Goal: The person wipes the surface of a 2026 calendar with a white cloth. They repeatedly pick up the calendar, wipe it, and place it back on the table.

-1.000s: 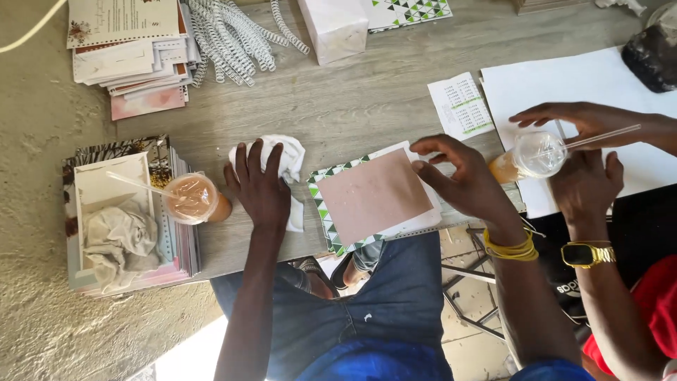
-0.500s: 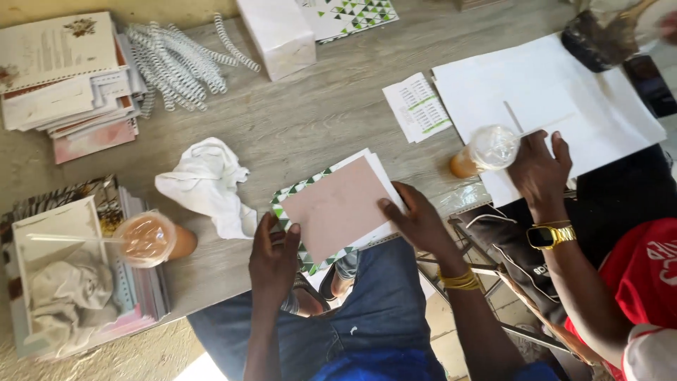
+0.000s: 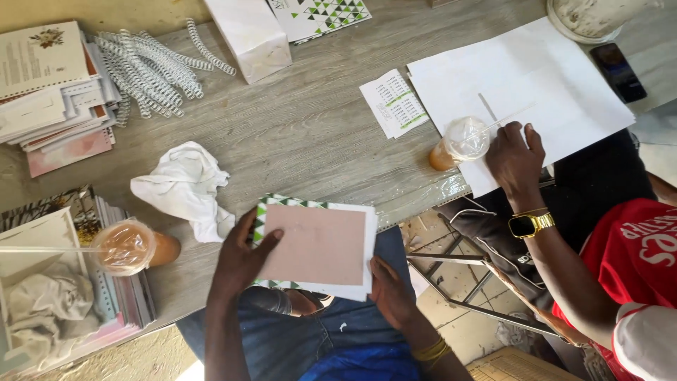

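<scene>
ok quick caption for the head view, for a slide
Both hands, left hand and right hand, hold a pink card stack at a wooden table, near a crumpled cloth and iced drink.

Bright even daylight, soft shadows — slight blur, glare lower-left

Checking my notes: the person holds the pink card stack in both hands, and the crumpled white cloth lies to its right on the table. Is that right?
Not quite. In the head view the crumpled white cloth lies left of the pink card stack, not right. Both the left hand and right hand do hold the stack.
</scene>
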